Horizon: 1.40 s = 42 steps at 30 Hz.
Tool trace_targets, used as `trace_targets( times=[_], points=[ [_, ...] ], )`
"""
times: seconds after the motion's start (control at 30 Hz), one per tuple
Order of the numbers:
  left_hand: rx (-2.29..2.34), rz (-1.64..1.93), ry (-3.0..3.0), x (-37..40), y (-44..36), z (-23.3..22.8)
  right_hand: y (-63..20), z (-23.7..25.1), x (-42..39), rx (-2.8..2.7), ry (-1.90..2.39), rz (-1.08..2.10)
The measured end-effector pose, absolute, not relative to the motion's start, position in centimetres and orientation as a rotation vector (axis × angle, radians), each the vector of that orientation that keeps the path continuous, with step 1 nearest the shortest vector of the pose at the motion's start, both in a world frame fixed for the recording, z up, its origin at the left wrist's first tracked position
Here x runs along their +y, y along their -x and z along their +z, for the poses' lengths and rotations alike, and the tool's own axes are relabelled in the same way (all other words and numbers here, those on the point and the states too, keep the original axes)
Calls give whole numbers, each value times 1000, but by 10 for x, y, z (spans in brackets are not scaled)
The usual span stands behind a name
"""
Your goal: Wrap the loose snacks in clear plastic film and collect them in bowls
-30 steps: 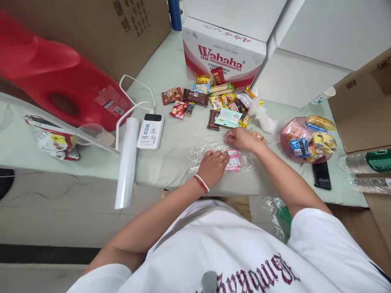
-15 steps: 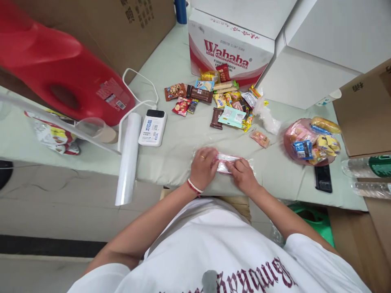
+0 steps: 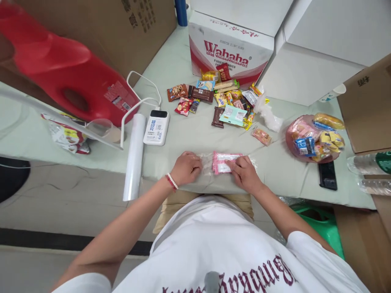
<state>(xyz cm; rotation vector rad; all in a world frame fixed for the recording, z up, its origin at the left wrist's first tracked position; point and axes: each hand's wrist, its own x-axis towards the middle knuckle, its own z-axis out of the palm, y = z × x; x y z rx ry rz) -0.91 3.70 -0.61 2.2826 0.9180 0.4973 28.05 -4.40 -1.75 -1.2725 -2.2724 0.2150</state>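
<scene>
I have the pink packet [image 3: 220, 165] lying flat on clear film [image 3: 207, 165] near the front edge of the table [image 3: 180, 136], between my two hands. My left hand [image 3: 187, 167] is curled closed on the film's left end, with a stretch of film showing between it and the packet. My right hand [image 3: 244, 173] rests at the packet's right part, a finger laid on top and the others bent; from here I can't tell whether they grip anything. Beyond the right hand I see a small snack [image 3: 262, 136], with the snack pile [image 3: 233, 115] farther back against the Wahaha box [image 3: 230, 51]. The power bank [image 3: 157, 128] lies left of the pile, just beside the roll [image 3: 134, 156].
</scene>
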Motion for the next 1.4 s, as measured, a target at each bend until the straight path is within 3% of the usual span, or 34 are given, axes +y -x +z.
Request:
trace_targets(
  times=[0.17, 0.23, 0.47, 0.63, 0.9, 1.07, 1.4],
  points=[
    [1611, 543, -2103, 24, -9, -12, -277, -7, -54, -2239, 1204, 272],
    [1691, 462, -2155, 21, -15, -10, -277, -8, -57, -2223, 1219, 275],
    [1438, 455, -1782, 8, -3, 27, -276, -17, -55, -2188, 1246, 278],
    [1261, 529, -1471, 17, -60, 44, -274, -16, -54, -2193, 1234, 292],
    [1376, 108, -2279, 9, -118, 35, -298, -10, -64, -1944, 1374, 481],
    [1611, 235, -2239, 15, -104, 29, -318, -23, -58, -1709, 1895, 133],
    [1476, 20, -2171, 36, -102, 24, -256, 18, -36, -1841, 1927, 454]
  ],
)
